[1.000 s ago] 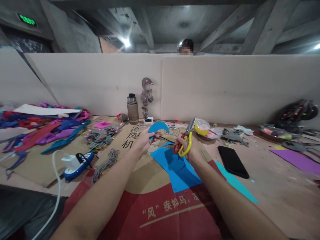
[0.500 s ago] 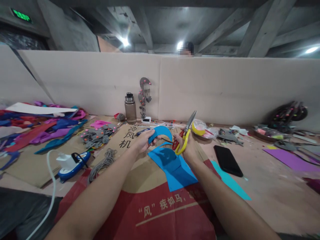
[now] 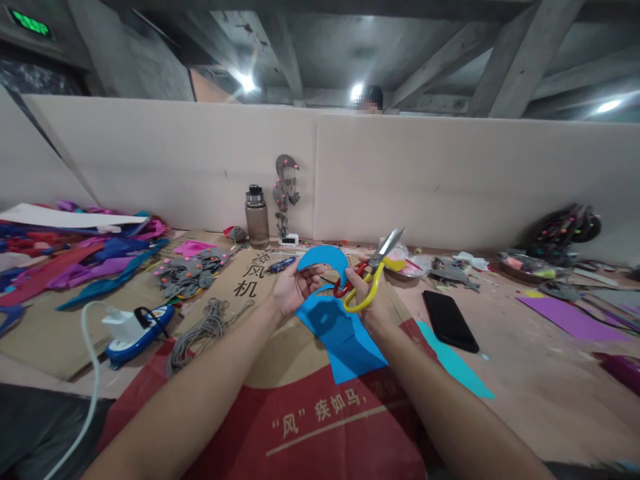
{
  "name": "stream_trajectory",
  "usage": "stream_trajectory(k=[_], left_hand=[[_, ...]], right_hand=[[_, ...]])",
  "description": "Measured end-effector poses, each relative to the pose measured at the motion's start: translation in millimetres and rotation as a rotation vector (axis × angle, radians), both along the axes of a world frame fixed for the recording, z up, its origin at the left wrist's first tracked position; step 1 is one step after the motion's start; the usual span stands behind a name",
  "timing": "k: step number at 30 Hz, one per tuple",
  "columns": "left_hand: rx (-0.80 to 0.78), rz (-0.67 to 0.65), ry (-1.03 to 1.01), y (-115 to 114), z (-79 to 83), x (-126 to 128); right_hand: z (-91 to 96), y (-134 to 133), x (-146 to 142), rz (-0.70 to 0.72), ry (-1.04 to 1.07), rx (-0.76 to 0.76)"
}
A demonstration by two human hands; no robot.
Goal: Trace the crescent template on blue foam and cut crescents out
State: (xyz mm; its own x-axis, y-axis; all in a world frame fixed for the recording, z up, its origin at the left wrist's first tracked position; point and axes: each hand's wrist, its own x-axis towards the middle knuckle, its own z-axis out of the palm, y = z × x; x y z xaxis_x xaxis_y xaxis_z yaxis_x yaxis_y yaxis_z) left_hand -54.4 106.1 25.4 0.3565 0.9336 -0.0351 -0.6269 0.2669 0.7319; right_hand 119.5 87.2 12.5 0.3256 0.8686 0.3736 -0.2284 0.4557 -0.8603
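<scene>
A blue crescent-shaped cutout (image 3: 326,257), which looks like felt or paper, is held up at its left end by my left hand (image 3: 296,287). My right hand (image 3: 364,293) has scissors (image 3: 376,268) with one red and one yellow handle; their blades point up and away to the right. The right fingers also touch the crescent's right end. Beneath both hands lies a larger blue sheet (image 3: 345,337) with a curved upper edge, on a brown and red printed paper sheet (image 3: 280,363).
A black phone (image 3: 450,321) lies right of a turquoise piece (image 3: 457,360). A bottle (image 3: 257,223) stands by the partition (image 3: 200,160). Grey cord (image 3: 200,333), a power strip (image 3: 143,337) and coloured scraps (image 3: 100,257) lie left. A purple sheet (image 3: 570,319) sits far right.
The crescent has turned so that it arches between both hands, its right end now at my right fingers. The scissors have tilted further right. The view has shifted slightly.
</scene>
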Motion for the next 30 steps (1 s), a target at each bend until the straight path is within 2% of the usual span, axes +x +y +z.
stream_trajectory(k=[3,6,10,15,17,21,26,30], left_hand=[[0.156,0.094,0.028,-5.0,-11.9,18.5],[0.247,0.111,-0.002,-12.0,-16.4,28.8],[0.227,0.097,-0.02,-15.4,-15.9,30.0],[0.083,0.069,-0.075,-10.2,-16.4,27.0],[0.095,0.09,-0.048,-11.3,-14.7,27.7],[0.272,0.159,0.019,-21.1,-6.6,33.7],[0.222,0.327,0.048,-26.4,2.3,37.0],[0.255,0.373,0.072,-19.6,8.3,27.7]], right_hand=[[5.3,-3.8,-3.4,-0.074,0.067,0.042],[10.0,-9.5,-6.1,-0.074,0.128,0.039],[14.3,-16.4,-8.1,-0.061,0.141,0.038],[11.6,-12.3,-7.5,-0.083,0.107,0.067],[8.6,-9.1,-6.8,-0.1,0.097,0.09],[5.8,-11.5,-7.3,-0.086,-0.025,0.101],[3.1,-19.9,-12.6,-0.017,-0.181,0.141],[-3.9,-20.0,-18.9,0.081,-0.214,0.089]])
